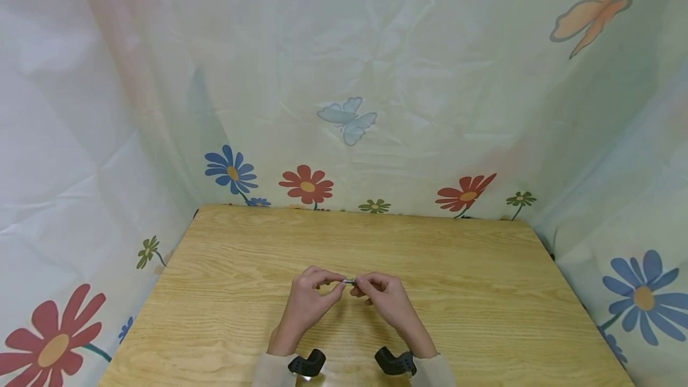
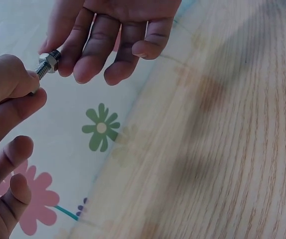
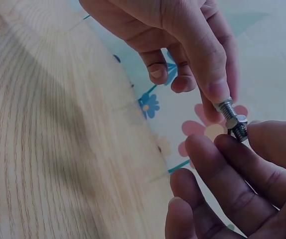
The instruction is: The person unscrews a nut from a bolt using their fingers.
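Observation:
A small metal bolt [image 1: 350, 282] is held level between both hands, over the front part of the table. My left hand [image 1: 309, 302] pinches one end of it with thumb and index finger, covering that end. Bare thread of the bolt [image 3: 226, 108] shows in the right wrist view. Around the thread, towards the right, sits a hex nut [image 2: 47, 60]. My right hand [image 1: 391, 303] has its thumb and index finger on either side of the nut, right at the bolt's tip. The other fingers of the left hand [image 2: 6, 169] are loosely bent and spread, as are those of the right.
The wooden table [image 1: 430, 255] stretches out around the hands. Hanging cloth [image 1: 344, 46] with flowers and butterflies rises behind its far edge and on both sides. Black wrist devices [image 1: 307, 363] sit at the ends of the light sleeves.

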{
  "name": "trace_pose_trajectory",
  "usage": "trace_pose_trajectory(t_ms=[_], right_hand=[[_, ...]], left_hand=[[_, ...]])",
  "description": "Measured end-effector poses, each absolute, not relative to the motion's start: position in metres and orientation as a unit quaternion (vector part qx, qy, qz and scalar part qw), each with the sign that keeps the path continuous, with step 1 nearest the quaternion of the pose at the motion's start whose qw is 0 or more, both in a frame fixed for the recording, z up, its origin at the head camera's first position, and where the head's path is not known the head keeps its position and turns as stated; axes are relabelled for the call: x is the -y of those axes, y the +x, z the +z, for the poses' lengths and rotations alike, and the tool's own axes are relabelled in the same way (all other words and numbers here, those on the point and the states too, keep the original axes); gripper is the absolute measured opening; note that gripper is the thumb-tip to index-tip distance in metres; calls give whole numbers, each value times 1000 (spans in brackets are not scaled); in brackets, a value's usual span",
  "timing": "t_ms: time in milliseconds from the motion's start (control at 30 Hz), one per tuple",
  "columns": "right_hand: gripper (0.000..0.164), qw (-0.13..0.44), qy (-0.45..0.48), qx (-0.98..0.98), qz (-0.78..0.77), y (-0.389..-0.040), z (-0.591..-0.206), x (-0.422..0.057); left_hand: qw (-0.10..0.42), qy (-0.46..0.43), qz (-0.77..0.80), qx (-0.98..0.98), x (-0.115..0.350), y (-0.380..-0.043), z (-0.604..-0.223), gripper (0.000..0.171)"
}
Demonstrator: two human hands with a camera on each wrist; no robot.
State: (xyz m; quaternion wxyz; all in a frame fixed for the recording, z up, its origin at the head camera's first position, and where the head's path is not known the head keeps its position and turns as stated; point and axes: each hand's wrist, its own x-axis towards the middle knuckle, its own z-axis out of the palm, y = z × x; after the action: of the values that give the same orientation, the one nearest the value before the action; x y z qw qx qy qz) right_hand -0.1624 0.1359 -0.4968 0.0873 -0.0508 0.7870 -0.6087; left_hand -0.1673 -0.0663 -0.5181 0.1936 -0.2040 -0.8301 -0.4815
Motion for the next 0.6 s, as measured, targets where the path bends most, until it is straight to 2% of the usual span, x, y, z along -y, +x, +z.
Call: trace_pose_trajectory(t_ms=[200, 500, 600], right_hand=[[35, 94, -58, -784, -610, -162, -494, -136], [21, 79, -66, -786, -609, -163, -498, -136], [22, 71, -71, -785, -611, -162, -497, -135]], left_hand=[[191, -204, -481, 831, 67, -167, -517, 11], [184, -202, -483, 832, 67, -166, -516, 11], [181, -202, -485, 831, 67, -166, -516, 11]])
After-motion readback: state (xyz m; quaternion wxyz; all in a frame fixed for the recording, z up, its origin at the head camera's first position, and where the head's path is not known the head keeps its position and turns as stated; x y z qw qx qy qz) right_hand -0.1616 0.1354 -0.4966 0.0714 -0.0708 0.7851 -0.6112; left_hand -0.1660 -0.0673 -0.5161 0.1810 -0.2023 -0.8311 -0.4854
